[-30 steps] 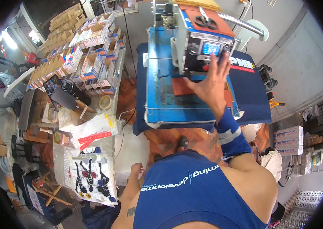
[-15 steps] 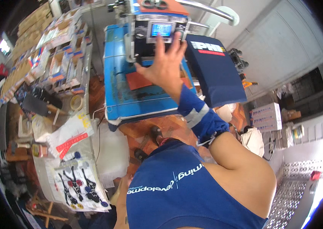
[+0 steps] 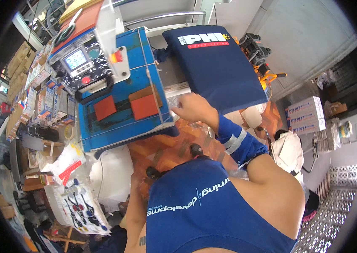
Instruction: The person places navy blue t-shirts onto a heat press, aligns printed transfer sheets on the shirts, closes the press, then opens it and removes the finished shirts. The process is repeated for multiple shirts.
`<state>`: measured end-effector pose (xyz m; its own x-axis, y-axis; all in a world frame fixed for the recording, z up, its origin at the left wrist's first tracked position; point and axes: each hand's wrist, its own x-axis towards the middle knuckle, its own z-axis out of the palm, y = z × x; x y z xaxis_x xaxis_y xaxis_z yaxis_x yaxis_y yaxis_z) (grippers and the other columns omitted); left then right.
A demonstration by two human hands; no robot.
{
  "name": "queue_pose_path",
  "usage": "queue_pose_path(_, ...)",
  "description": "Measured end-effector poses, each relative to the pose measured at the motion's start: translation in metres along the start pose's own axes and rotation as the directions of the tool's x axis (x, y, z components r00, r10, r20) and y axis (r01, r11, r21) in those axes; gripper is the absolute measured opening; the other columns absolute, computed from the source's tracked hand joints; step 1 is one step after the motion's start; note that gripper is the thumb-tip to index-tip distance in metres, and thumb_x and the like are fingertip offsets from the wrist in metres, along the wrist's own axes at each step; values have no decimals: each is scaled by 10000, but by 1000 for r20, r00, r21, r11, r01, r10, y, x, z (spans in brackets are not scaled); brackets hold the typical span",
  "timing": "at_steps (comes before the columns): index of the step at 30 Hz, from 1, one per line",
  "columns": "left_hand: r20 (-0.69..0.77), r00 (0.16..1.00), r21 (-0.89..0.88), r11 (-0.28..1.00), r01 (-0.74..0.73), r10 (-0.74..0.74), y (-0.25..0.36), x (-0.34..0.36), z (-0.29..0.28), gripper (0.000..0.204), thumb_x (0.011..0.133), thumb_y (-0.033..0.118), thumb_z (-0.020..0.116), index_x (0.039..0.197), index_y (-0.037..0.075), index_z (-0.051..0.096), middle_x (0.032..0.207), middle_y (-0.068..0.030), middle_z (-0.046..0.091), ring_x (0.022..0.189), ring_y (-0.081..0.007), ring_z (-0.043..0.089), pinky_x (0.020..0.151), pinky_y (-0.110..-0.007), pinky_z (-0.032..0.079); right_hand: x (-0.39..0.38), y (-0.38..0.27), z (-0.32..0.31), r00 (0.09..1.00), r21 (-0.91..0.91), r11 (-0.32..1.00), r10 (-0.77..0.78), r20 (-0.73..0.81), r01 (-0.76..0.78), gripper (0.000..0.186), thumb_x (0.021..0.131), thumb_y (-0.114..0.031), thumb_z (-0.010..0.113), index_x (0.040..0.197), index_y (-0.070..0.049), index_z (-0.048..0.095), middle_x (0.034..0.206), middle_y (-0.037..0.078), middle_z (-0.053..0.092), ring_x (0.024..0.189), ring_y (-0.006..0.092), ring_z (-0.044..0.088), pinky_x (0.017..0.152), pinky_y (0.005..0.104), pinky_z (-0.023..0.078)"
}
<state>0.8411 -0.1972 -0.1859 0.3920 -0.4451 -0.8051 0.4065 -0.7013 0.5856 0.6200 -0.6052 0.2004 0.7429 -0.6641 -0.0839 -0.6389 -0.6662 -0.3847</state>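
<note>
My right hand, in a blue sleeve with a grey band, is beside the right edge of a blue work table. Its fingers are curled, and what they hold, if anything, is hidden. Next to it lies a pale flat stack. Two orange-red square pads rest on the table, the right one over a brown piece. At the table's back left sits a press machine head with a lit screen, a red button and a black handle. My left arm hangs low at my left; that hand's fingers cannot be made out.
Dark blue fabric with white print covers a board right of the table. Scissors lie on the machine head. Boxes crowd the left side; printed sheets lie nearer. A white carton stands at right.
The machine head has swung left, uncovering more of the blue table and both pads. My right hand has left its front and come down to the table's right edge.
</note>
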Motion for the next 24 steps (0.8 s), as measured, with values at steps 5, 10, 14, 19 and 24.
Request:
queue_pose_path(5, 228, 973, 63, 997, -48, 33, 46, -41, 179, 165, 1013, 204, 618, 1018, 57, 693, 755, -18, 647, 581, -141, 595, 514, -294, 475, -21, 119, 47, 988, -284, 958, 88, 127, -49, 207, 860, -268, 696, 826, -85, 785, 874, 192, 774, 865, 320, 783, 728, 423, 616)
queue_pose_path(10, 333, 921, 260, 919, -296, 202, 114, -74, 292, 394, 1074, 366, 567, 1259, 32, 664, 1055, -79, 726, 902, -214, 709, 785, -360, 555, 3, 142, -22, 988, 41, 991, -122, -94, 126, 207, 874, -214, 636, 873, -37, 743, 843, 253, 730, 840, 454, 730, 740, 507, 596)
queue_pose_path(14, 494, 835, -152, 970, -190, 241, 185, -119, 328, 520, 1091, 496, 514, 1315, 47, 652, 1189, -121, 725, 1054, -281, 712, 946, -438, 555, -26, 146, -150, 896, 129, 892, -409, -175, 432, 244, 898, -241, 655, 823, -12, 691, 804, 255, 685, 774, 466, 676, 705, 524, 537)
queue_pose_path(19, 682, 555, -641, 755, 139, 477, 289, -193, 375, 524, 1096, 465, 515, 1296, 2, 656, 1216, -126, 715, 1068, -267, 704, 950, -415, 553, -125, 99, -240, 574, 346, 536, -818, -12, 770, 255, 911, -203, 709, 769, -10, 622, 739, 193, 648, 686, 414, 643, 600, 477, 472)
queue_pose_path(24, 83, 905, -716, 656, -236, 416, 315, -236, 373, 492, 1100, 416, 527, 1268, -24, 669, 1208, -124, 711, 1071, -250, 692, 952, -400, 547, -181, 77, -235, -103, 848, 33, -989, 104, 530, 324, 1001, -201, 719, 761, -66, 548, 695, 80, 555, 664, 320, 613, 574, 424, 454)
